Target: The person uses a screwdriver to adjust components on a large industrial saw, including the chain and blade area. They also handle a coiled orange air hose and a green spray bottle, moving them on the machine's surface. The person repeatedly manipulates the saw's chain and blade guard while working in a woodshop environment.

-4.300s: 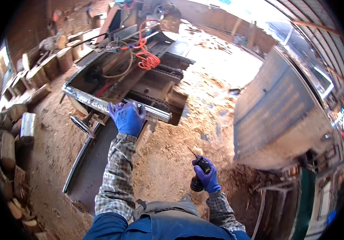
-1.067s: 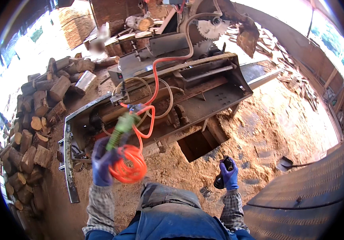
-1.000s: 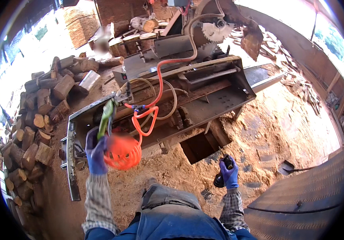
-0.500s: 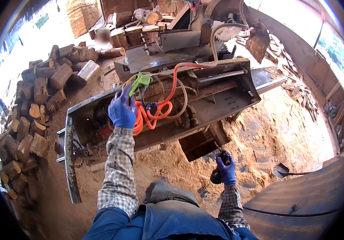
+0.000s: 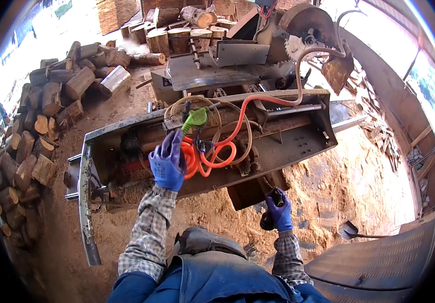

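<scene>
Fingers (image 5: 173,144) of the left hand (image 5: 167,161), in a blue glove, curl around the grip of a green air gun (image 5: 194,120), which points up and away over the open steel bed (image 5: 298,146) of a wood-processing machine. Inside that trough-like bed lies the coiled orange air hose (image 5: 202,157), bunched just right of the hand and touching it, with one red-orange length (image 5: 250,108) running up and right toward the saw housing. Tan hoses (image 5: 227,108) loop over the same spot. The left forearm, in a checked sleeve, reaches straight forward from the lower edge, wrist bent slightly down. The right hand (image 5: 279,212), also gloved in blue, hangs low beside the body, fingers closed on a dark tool (image 5: 272,209); its kind cannot be made out clearly, possibly a small power tool or grease gun. Behind the bed stands a circular saw blade (image 5: 294,46) under a rusty round guard (image 5: 306,20). Cut logs (image 5: 35,126) are stacked at left and more rounds (image 5: 177,25) line the far side. Sawdust covers the ground (image 5: 339,187), where a shovel (image 5: 351,231) lies at right, near a dark ridged metal sheet (image 5: 379,262).
</scene>
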Demonstrator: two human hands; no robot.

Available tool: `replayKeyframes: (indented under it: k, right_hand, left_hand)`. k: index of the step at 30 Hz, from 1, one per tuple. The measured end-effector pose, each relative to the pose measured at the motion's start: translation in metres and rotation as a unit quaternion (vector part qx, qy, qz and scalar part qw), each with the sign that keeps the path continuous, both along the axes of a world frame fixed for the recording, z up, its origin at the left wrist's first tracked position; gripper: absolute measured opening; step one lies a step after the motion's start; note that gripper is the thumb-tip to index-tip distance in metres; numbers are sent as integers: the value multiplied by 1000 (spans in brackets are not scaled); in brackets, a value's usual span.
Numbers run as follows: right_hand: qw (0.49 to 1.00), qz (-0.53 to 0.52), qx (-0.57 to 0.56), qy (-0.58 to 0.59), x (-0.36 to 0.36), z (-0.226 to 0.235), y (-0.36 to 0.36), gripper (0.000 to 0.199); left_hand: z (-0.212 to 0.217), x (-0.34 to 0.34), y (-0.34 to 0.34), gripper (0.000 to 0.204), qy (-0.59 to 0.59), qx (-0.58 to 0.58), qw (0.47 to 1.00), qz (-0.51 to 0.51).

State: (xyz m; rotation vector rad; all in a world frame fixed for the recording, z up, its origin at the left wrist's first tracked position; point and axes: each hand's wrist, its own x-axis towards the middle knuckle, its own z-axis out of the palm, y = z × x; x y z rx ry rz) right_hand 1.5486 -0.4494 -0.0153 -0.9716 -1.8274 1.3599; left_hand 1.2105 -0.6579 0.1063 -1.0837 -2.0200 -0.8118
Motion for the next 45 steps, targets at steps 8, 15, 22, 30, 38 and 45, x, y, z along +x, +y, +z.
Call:
replayKeyframes:
  k: [8, 15, 22, 30, 38, 45]
  right_hand:
    - [1000, -21, -14, -17, -10, 14, -4, 41]
    - [997, -70, -20, 33, 49, 33, 11, 32]
    - [997, 32, -44, 49, 46, 60, 45, 47]
    - [985, 131, -106, 42, 66, 49, 79, 52]
    - [975, 175, 136, 18, 64, 35, 90, 56]
    - [950, 227, 213, 17, 49, 43, 74, 58]
  left_hand:
    - [11, 14, -13, 28, -240, 27, 968, -72]
    - [48, 0, -35, 32, -717, 154, 597, -326]
    - [18, 4, 3, 23, -571, 273, 754, -180]
    - [-16, 5, 12, 15, -482, 432, 759, -71]
    - [-60, 18, -18, 16, -312, 113, 943, 2]
    - [15, -73, -46, 32, 42, -32, 985, 165]
